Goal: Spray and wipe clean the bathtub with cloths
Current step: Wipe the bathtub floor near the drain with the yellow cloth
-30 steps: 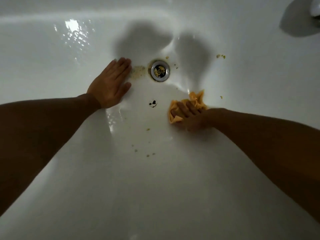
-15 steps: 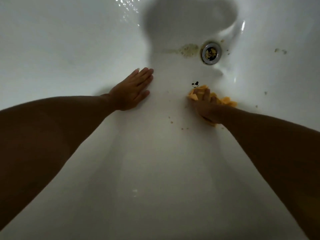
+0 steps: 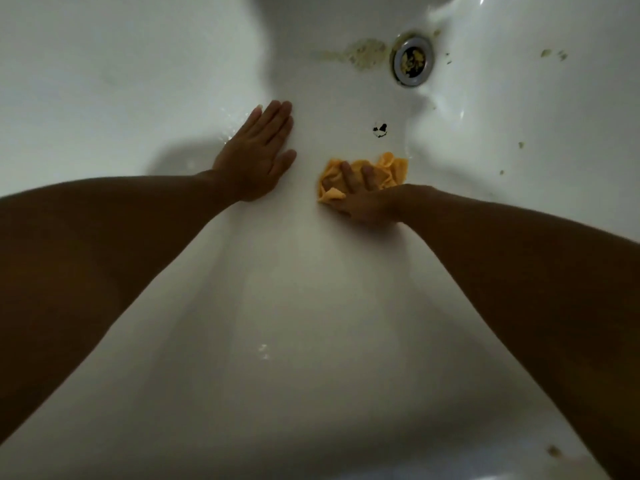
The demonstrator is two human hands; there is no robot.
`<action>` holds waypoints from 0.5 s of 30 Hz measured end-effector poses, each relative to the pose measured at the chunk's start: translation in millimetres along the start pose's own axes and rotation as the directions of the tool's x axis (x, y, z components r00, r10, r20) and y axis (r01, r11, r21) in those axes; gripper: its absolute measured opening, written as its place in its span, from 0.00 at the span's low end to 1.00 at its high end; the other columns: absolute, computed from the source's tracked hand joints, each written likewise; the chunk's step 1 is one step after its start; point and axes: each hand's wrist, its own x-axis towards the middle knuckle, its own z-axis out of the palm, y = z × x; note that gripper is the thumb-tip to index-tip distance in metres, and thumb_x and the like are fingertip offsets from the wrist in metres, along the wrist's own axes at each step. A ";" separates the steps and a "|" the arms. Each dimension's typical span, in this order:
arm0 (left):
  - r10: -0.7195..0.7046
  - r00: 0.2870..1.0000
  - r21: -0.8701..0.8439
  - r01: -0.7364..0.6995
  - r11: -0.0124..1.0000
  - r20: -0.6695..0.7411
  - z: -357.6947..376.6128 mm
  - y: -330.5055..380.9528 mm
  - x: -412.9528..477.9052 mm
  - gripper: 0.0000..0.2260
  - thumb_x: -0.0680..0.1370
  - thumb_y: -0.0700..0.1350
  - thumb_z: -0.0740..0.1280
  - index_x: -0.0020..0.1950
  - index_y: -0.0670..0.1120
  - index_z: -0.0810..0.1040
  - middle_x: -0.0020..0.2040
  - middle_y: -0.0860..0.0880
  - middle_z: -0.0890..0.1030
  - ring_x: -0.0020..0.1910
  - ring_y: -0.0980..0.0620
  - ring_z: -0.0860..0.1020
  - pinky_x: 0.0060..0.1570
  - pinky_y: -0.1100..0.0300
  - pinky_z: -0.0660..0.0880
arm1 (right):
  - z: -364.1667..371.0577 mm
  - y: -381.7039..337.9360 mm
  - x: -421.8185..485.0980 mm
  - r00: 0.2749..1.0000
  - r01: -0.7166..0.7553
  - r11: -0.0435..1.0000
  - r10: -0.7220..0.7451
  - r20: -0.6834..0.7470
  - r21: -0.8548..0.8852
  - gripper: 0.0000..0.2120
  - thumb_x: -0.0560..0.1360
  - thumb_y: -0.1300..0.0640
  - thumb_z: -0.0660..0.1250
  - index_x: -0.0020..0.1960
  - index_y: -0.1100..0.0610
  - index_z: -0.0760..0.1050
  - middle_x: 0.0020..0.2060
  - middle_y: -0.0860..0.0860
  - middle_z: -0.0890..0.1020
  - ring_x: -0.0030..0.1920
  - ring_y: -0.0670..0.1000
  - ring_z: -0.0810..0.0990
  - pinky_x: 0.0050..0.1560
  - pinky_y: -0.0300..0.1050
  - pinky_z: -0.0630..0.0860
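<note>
Our right hand [image 3: 363, 199] has drawn the orange cloth [image 3: 388, 169] back toward us, so it now lies a little short of the black mark [image 3: 380, 130] that it was touching half a second ago. Our left hand [image 3: 256, 157] stays flat, fingers straight, braced on the bathtub [image 3: 294, 323] floor. We judge this a return stroke, with the mark not yet lifted. Our right fingers lie spread and fairly straight over the bunched cloth, pressing it down rather than clutching it. The tub looks wet and glossy. A yellowish smear [image 3: 363, 53] still sits beside the drain [image 3: 413, 60], and specks [image 3: 550, 53] dot the right slope.
</note>
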 end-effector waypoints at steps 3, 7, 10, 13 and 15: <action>-0.021 1.000 -0.042 0.020 0.999 -0.004 2.1 3.2 0.4 0.28 0.86 0.54 0.49 0.79 0.35 0.62 0.80 0.37 0.59 0.81 0.39 0.56 0.80 0.46 0.52 | 10.6 -27.6 -10.0 0.992 0.111 0.989 -0.116 0.042 0.101 0.28 0.84 0.35 0.43 0.81 0.37 0.38 0.81 0.44 0.34 0.80 0.57 0.32 0.75 0.69 0.34; -0.021 0.996 -0.022 0.023 0.999 0.091 -4.6 8.0 -3.2 0.34 0.84 0.59 0.43 0.79 0.36 0.62 0.81 0.39 0.59 0.81 0.42 0.55 0.80 0.49 0.52 | -2.2 -0.2 -19.6 0.984 0.123 0.991 -0.129 0.119 0.061 0.27 0.86 0.44 0.47 0.83 0.44 0.46 0.82 0.50 0.36 0.81 0.60 0.36 0.76 0.68 0.35; -0.020 0.973 0.038 0.011 0.999 0.229 -9.2 16.4 -2.8 0.40 0.80 0.67 0.40 0.82 0.40 0.56 0.83 0.41 0.51 0.82 0.43 0.48 0.80 0.46 0.46 | 2.7 6.4 -29.1 0.997 -0.017 0.993 0.007 0.083 0.116 0.26 0.86 0.40 0.45 0.83 0.41 0.46 0.82 0.48 0.36 0.81 0.60 0.36 0.76 0.66 0.35; -0.055 0.945 0.130 0.013 0.991 0.323 -4.7 31.3 0.1 0.44 0.74 0.74 0.37 0.83 0.48 0.50 0.83 0.44 0.42 0.82 0.42 0.39 0.78 0.37 0.40 | 15.5 -1.1 -31.5 0.995 0.060 0.997 -0.064 0.072 0.057 0.28 0.84 0.36 0.43 0.81 0.37 0.39 0.81 0.46 0.34 0.81 0.58 0.34 0.75 0.68 0.34; -0.075 0.932 0.168 0.015 0.986 0.354 -0.3 41.5 3.1 0.44 0.72 0.76 0.35 0.83 0.54 0.46 0.83 0.45 0.37 0.81 0.41 0.35 0.75 0.31 0.38 | 20.2 12.6 -31.6 0.993 0.097 0.995 -0.097 0.067 0.010 0.28 0.84 0.37 0.43 0.81 0.37 0.38 0.81 0.46 0.34 0.81 0.58 0.34 0.76 0.70 0.35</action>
